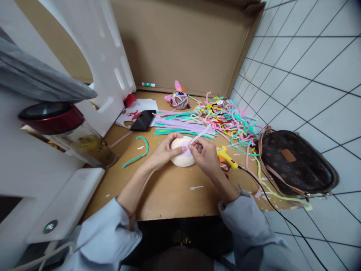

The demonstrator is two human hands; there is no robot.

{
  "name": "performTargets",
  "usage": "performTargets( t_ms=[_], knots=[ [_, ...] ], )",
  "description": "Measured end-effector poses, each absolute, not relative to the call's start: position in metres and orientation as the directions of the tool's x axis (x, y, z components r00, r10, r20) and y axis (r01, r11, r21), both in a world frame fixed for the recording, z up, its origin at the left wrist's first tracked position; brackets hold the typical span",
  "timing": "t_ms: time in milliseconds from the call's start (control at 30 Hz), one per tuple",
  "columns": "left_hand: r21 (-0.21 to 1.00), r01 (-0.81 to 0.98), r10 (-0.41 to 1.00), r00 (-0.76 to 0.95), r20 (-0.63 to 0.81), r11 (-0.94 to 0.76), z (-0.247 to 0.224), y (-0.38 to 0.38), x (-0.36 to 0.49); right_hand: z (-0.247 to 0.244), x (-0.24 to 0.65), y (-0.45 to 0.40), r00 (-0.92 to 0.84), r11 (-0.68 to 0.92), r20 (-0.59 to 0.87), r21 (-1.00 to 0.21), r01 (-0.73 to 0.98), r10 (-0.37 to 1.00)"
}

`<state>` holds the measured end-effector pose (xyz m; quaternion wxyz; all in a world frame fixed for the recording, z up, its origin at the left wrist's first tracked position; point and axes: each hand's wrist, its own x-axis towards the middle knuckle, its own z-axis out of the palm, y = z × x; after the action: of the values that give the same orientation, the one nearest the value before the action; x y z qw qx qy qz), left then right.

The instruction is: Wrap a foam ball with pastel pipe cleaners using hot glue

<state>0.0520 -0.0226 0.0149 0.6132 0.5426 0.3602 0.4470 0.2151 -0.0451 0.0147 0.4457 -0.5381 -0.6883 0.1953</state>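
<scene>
A round cream-coloured piece (182, 160) with a pale purple patch on its face lies between my hands above the brown table. My left hand (166, 151) grips its left edge, thumb on top and fingers behind. With fingertips pinched together, my right hand (203, 154) holds a pale purple pipe cleaner (202, 134) against the piece; its free end sticks up to the right. Just right of my right hand lies a yellow glue gun (227, 158), with red-handled scissors (225, 167) partly under it.
Straight pipe cleaners (180, 123) and a tangled colourful heap (225, 116) lie behind. Also around are a black phone (143, 120), a decorated ball (179, 99), a curved teal pipe cleaner (145, 150), a glass bottle (94, 145) and a brown bag (299, 162). A cable trails right.
</scene>
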Motion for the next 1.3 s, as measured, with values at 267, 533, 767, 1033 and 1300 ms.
performTargets(
  t_ms=[267,533,767,1033,1300],
  knots=[
    [0.985,-0.168,0.937,0.348,0.015,0.047,0.009,-0.022,0.051,0.016,0.215,-0.046,-0.036,0.344,0.398,-0.74,0.578,0.916],
    [0.997,-0.071,0.949,0.315,0.018,0.004,0.012,-0.023,0.055,0.016,0.215,-0.047,-0.043,0.353,0.404,-0.737,0.577,0.914],
    [0.998,-0.065,0.974,0.227,0.027,-0.013,0.012,-0.023,0.062,0.017,0.214,-0.047,-0.043,0.358,0.416,-0.72,0.595,0.908],
    [1.0,-0.012,0.987,0.161,0.022,-0.02,0.01,-0.025,0.066,0.013,0.213,-0.044,-0.017,0.345,0.411,-0.74,0.577,0.911],
    [0.999,-0.042,0.991,0.135,0.011,-0.005,0.008,-0.022,0.065,0.022,0.236,-0.062,-0.063,0.393,0.448,-0.699,0.598,0.892]
  ],
)
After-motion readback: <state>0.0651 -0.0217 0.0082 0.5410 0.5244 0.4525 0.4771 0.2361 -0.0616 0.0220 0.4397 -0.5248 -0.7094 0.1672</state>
